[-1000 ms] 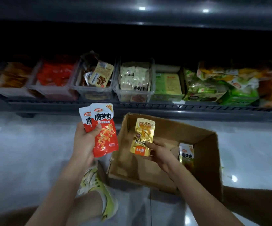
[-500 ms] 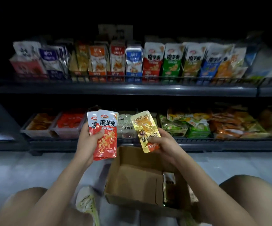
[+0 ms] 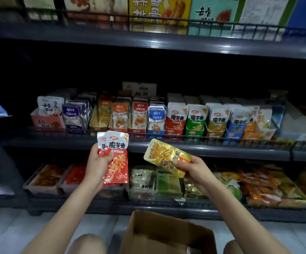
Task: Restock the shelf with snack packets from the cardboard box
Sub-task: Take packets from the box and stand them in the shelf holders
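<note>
Lifted clear of the cardboard box (image 3: 148,224), left hand (image 3: 97,166) grips red packets (image 3: 118,167), right hand (image 3: 195,170) a gold packet (image 3: 162,154).

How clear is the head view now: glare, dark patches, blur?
Head view: dim, near black beneath the dark metal upper shelf, glare streaks on its edge; shiny gold foil packet in the right hand glints; red snack packets in the left hand read sharp.

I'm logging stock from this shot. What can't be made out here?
Head view:
- cardboard box contents: cut off by bottom edge.
- Rear red packet: mostly covered by front red packet in left hand.
- Gold packet: label partly hidden by right hand.
- Bottom-shelf trays: too dark to read.
</note>
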Available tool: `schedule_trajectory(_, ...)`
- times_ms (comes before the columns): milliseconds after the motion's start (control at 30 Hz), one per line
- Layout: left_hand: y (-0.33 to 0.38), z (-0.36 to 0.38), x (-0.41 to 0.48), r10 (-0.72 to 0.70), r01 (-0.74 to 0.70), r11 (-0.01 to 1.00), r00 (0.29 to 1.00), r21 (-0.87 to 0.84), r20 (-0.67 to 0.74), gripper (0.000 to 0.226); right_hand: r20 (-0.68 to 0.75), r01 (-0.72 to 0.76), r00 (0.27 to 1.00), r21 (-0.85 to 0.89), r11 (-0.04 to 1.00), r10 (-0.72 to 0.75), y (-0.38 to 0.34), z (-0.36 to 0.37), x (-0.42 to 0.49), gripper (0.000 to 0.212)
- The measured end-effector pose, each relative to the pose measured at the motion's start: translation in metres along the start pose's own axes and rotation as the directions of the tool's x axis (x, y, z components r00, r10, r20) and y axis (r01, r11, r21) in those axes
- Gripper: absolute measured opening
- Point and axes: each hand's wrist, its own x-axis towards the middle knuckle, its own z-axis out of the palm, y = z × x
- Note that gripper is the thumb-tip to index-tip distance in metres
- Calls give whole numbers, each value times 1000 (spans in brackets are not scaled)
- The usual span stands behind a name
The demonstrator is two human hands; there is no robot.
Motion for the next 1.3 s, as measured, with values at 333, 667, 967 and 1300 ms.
schedule_trajectory(333,10,17,52,46,-46,998,999,35,-10,37,-102,172,976,-198,965,-195,-25,5,64,25)
schedule_trajectory(667,11,0,83,94,-89,995,988,45,-126,37,-6,272,957,-329,904,-289,-53,62,114,12)
schedule_trajectory(967,21,-59,112,127,-118,992,959,53,-254,38,86,345,936,-410,844,-341,-73,159,183,24)
schedule_trajectory(1300,25,-82,139,157,-161,987,956,5,-247,34,161,366,844,-870,331,-511,-82,222,256,43)
